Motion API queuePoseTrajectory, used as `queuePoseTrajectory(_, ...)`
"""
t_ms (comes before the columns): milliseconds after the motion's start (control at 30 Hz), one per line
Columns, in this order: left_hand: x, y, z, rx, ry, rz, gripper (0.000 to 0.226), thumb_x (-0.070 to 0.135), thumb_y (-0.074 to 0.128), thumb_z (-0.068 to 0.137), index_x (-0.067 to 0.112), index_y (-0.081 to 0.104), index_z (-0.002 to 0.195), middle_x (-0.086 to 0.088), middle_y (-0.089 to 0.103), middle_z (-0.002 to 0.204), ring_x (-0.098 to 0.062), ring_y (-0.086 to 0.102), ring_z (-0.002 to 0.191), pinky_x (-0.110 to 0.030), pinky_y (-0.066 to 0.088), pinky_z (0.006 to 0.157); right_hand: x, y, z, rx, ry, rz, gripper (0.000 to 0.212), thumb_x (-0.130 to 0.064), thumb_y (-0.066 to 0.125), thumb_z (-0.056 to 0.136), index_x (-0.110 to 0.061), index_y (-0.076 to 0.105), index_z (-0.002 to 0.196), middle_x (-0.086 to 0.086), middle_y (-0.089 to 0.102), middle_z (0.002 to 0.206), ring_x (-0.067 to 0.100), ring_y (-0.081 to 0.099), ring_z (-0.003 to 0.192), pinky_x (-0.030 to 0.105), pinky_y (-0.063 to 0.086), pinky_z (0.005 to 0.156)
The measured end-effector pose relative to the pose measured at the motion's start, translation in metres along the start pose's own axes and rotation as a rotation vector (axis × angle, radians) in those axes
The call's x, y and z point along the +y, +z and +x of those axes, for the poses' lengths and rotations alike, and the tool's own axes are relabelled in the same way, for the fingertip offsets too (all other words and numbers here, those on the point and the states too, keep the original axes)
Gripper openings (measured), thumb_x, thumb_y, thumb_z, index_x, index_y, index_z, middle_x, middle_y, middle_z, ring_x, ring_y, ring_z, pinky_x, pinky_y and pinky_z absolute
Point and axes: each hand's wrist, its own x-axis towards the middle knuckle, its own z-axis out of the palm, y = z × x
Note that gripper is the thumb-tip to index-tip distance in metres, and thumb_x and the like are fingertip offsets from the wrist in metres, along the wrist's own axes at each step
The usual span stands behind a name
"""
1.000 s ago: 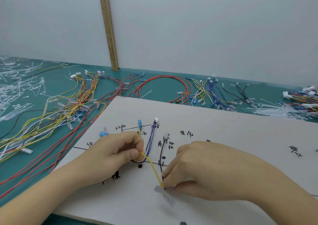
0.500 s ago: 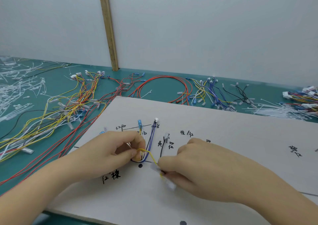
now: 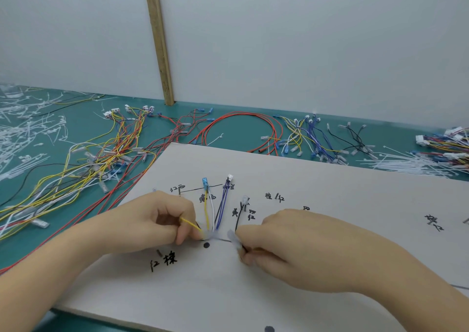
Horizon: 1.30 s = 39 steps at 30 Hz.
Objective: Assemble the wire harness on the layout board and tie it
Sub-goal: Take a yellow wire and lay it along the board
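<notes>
A white layout board (image 3: 330, 184) with handwritten marks lies in front of me. On it stand a yellow and white wire pair with a blue terminal (image 3: 205, 182), a blue wire pair with a white connector (image 3: 230, 178), and a black wire (image 3: 238, 217) with a clear terminal. My left hand (image 3: 152, 220) pinches a yellow wire (image 3: 190, 223) where the wires meet, near a black dot (image 3: 206, 245). My right hand (image 3: 299, 245) pinches a clear-sleeved terminal (image 3: 234, 237) at the wire's other end, just right of the dot.
Loose yellow, red and white wires (image 3: 83, 164) lie in a heap on the green table at left. Red wire loops (image 3: 241, 131) and blue and black wire sets (image 3: 319, 138) lie behind the board. White cable ties (image 3: 406, 164) lie at the right and far left. A wooden strip (image 3: 158, 39) leans on the wall.
My right hand has carried the clear terminal up and left toward the wire junction, so the yellow wire's free length has shortened. My left hand has stayed at the junction.
</notes>
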Motion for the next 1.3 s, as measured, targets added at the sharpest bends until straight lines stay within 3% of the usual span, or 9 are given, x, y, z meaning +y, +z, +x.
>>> queuePoseTrajectory(133, -0.002, 0.0, 0.005, 0.021, -0.036, -0.052, 0.049, -0.018, 0.048, 0.082, 0.021, 0.066, 0.058, -0.001, 0.069, 0.074, -0.013, 0.066, 0.078, -0.02, 0.052, 0.073, -0.001, -0.002, 0.0, -0.035, 0.011, 0.052, 0.013, -0.031, 0.042, 0.093, -0.032, 0.053, 0.099, -0.013, 0.053, 0.077, 0.012, 0.051, 0.089, 0.032, 0.045, 0.076)
queuePoseTrajectory(233, 0.001, 0.003, 0.006, 0.036, -0.036, -0.041, 0.035, -0.007, 0.058, 0.083, 0.024, 0.069, 0.072, -0.001, 0.071, 0.08, -0.011, 0.066, 0.078, -0.02, 0.052, 0.074, -0.001, 0.0, -0.001, -0.04, -0.022, 0.042, 0.021, -0.028, 0.045, 0.094, -0.035, 0.061, 0.105, -0.013, 0.064, 0.092, 0.01, 0.052, 0.091, 0.029, 0.046, 0.077)
queuePoseTrajectory(400, 0.005, 0.011, 0.006, 0.075, -0.02, 0.215, 0.025, 0.012, 0.072, 0.078, 0.037, 0.068, 0.077, 0.015, 0.068, 0.069, 0.0, 0.061, 0.064, -0.012, 0.045, 0.061, 0.004, 0.001, -0.001, -0.049, 0.056, 0.175, 0.01, -0.035, 0.045, 0.094, -0.032, 0.053, 0.099, -0.012, 0.065, 0.097, 0.007, 0.052, 0.09, 0.035, 0.046, 0.085)
queuePoseTrajectory(567, 0.007, 0.018, 0.003, 0.175, 0.049, 0.41, 0.015, 0.034, 0.065, 0.07, 0.044, 0.064, 0.082, 0.024, 0.066, 0.07, 0.002, 0.062, 0.066, -0.011, 0.045, 0.062, 0.016, -0.004, 0.002, 0.116, 0.135, 0.381, 0.017, -0.039, 0.054, 0.089, -0.038, 0.04, 0.1, -0.011, 0.066, 0.084, -0.002, 0.052, 0.067, 0.016, 0.043, 0.067)
queuePoseTrajectory(667, 0.008, 0.021, 0.001, 0.2, 0.073, 0.434, 0.018, 0.036, 0.061, 0.069, 0.046, 0.06, 0.084, 0.027, 0.065, 0.074, 0.004, 0.061, 0.068, -0.007, 0.042, 0.06, 0.025, -0.004, 0.003, 0.22, 0.168, 0.214, 0.025, -0.041, 0.058, 0.086, -0.04, 0.05, 0.11, -0.014, 0.051, 0.087, -0.005, 0.044, 0.079, 0.012, 0.036, 0.072)
queuePoseTrajectory(767, 0.008, 0.025, 0.002, 0.236, 0.123, 0.52, 0.024, 0.036, 0.06, 0.069, 0.045, 0.056, 0.091, 0.029, 0.063, 0.079, 0.008, 0.06, 0.068, -0.007, 0.043, 0.062, 0.026, 0.002, 0.005, 0.101, 0.18, 0.166, 0.021, -0.044, 0.061, 0.083, -0.036, 0.058, 0.102, -0.014, 0.049, 0.105, 0.002, 0.043, 0.098, 0.022, 0.038, 0.085)
queuePoseTrajectory(933, 0.011, 0.033, -0.001, 0.284, 0.194, 0.658, 0.016, 0.039, 0.051, 0.071, 0.032, 0.065, 0.077, 0.026, 0.061, 0.065, 0.013, 0.055, 0.06, -0.003, 0.04, 0.056, 0.029, 0.002, 0.006, 0.037, 0.214, 0.242, 0.006, -0.028, 0.062, 0.082, -0.03, 0.058, 0.077, -0.014, 0.057, 0.075, -0.003, 0.049, 0.063, 0.022, 0.044, 0.065)
queuePoseTrajectory(1100, 0.018, 0.041, -0.002, 0.289, 0.259, 0.937, 0.027, 0.037, 0.043, 0.076, 0.037, 0.068, 0.067, 0.023, 0.063, 0.068, 0.0, 0.057, 0.051, -0.011, 0.034, 0.042, 0.034, -0.004, 0.006, 0.014, 0.216, 0.301, 0.019, -0.027, 0.061, 0.083, -0.034, 0.054, 0.067, -0.013, 0.057, 0.067, 0.0, 0.049, 0.063, 0.02, 0.043, 0.066)
queuePoseTrajectory(1300, 0.022, 0.062, 0.001, 0.386, 0.148, 1.16, 0.035, 0.042, 0.043, 0.078, 0.029, 0.066, 0.054, 0.014, 0.058, 0.055, -0.01, 0.054, 0.039, -0.016, 0.031, 0.035, 0.042, -0.006, 0.008, 0.104, 0.252, 0.44, 0.02, -0.019, 0.061, 0.086, -0.034, 0.063, 0.072, -0.035, 0.053, 0.052, -0.015, 0.051, 0.056, 0.002, 0.036, 0.054)
